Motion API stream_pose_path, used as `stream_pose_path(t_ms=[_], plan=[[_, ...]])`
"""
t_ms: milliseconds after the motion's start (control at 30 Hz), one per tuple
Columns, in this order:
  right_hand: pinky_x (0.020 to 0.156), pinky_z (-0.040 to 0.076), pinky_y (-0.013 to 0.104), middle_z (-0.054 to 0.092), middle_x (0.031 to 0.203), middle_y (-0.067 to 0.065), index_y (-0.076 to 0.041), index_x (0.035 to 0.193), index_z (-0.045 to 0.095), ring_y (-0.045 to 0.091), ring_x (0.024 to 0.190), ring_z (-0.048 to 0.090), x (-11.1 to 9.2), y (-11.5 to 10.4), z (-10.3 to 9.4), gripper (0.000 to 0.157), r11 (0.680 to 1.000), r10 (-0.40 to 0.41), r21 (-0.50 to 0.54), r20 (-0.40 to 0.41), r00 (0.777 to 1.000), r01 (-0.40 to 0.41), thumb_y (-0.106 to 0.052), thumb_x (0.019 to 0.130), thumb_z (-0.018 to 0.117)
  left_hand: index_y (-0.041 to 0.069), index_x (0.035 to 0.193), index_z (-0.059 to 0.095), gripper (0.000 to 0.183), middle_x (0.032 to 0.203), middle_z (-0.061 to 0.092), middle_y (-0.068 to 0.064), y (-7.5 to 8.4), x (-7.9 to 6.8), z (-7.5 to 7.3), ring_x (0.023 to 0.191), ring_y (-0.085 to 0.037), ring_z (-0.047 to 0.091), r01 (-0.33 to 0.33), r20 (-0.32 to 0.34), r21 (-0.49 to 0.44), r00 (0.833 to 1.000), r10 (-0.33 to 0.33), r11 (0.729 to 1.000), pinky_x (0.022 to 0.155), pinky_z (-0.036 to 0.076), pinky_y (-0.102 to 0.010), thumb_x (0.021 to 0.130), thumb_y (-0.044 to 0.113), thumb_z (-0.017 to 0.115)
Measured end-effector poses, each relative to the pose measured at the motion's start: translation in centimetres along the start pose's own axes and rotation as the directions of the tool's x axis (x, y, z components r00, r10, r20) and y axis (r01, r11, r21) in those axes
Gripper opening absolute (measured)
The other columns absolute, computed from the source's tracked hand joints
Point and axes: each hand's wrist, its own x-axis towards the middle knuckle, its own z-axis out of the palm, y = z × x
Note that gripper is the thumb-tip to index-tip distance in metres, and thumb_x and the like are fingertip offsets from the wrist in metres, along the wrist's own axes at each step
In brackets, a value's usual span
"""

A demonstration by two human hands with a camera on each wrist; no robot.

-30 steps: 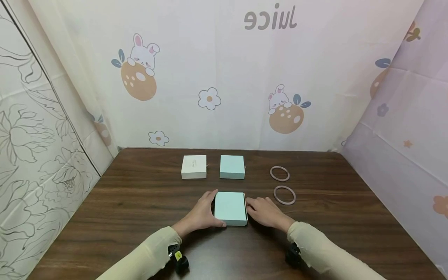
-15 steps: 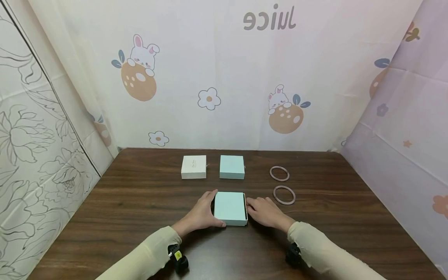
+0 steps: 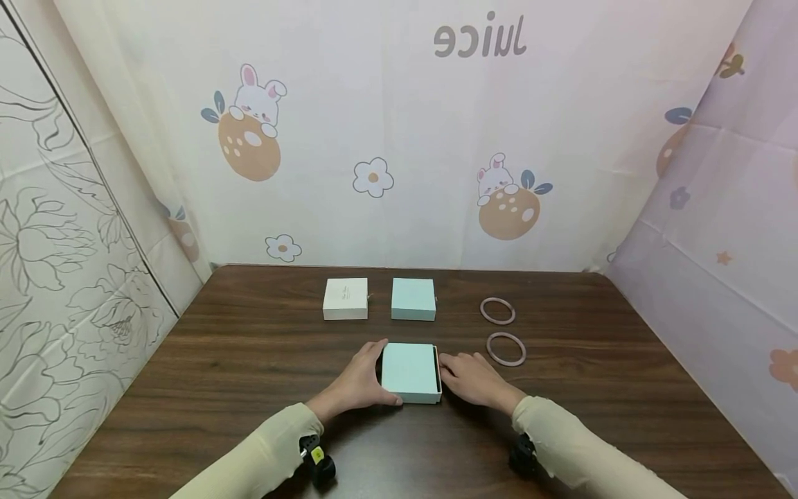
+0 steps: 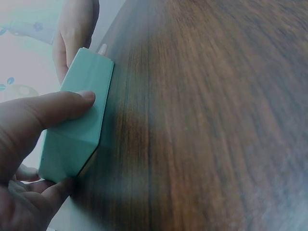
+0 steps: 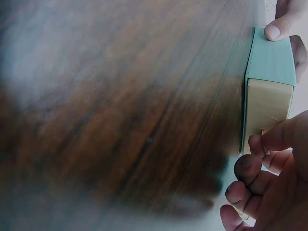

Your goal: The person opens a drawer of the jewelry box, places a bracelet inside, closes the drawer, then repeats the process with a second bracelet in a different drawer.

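Observation:
A mint-green drawer box [image 3: 410, 371] lies flat on the table at the front centre. My left hand [image 3: 359, 380] grips its left end, thumb on the near side and fingers round the far side and end. At the box's right end, the cream inner drawer [image 5: 268, 101] shows inside the sleeve, roughly level with its edge. My right hand [image 3: 474, 376] pinches a small pull loop [image 5: 262, 132] on that drawer face between thumb and index finger; most of the loop is hidden. The other right fingers curl loosely below it.
Behind the held box stand a white box [image 3: 346, 299] and another mint box [image 3: 413, 299]. Two pale pink rings, one far ring [image 3: 497, 300] and one nearer ring [image 3: 506, 334], lie right of them on the brown wooden table [image 3: 249, 346]. A printed curtain [image 3: 424, 111] hangs behind.

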Motion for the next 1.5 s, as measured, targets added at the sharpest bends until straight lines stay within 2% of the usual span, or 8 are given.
stream_pose_path(t_ms=[1000,1500], plan=[[0.054,0.024,0.026,0.037,0.056,-0.010,-0.021,0.070,0.044,0.007,0.053,0.035,-0.12,0.12,0.24,0.027,1.000,-0.030,-0.007,-0.021,0.999,0.030,-0.017,0.097,0.048,-0.008,0.141,0.035,0.106,0.131,0.045,-0.020,-0.37,-0.27,-0.11,0.116,-0.033,0.047,0.001,-0.002,0.006,1.000,-0.001,1.000,0.093,0.041,-0.047,0.061,0.033,0.089],[0.058,0.027,0.029,0.038,0.057,-0.010,-0.022,0.072,0.046,0.009,0.057,0.038,-0.09,0.00,0.08,0.025,1.000,-0.023,-0.013,-0.016,1.000,0.022,-0.017,0.097,0.048,-0.007,0.142,0.034,0.106,0.132,0.045,-0.020,-0.40,-0.56,-0.28,0.116,-0.033,0.047,0.009,-0.006,-0.001,1.000,-0.009,1.000,0.093,0.041,-0.048,0.061,0.033,0.089]])
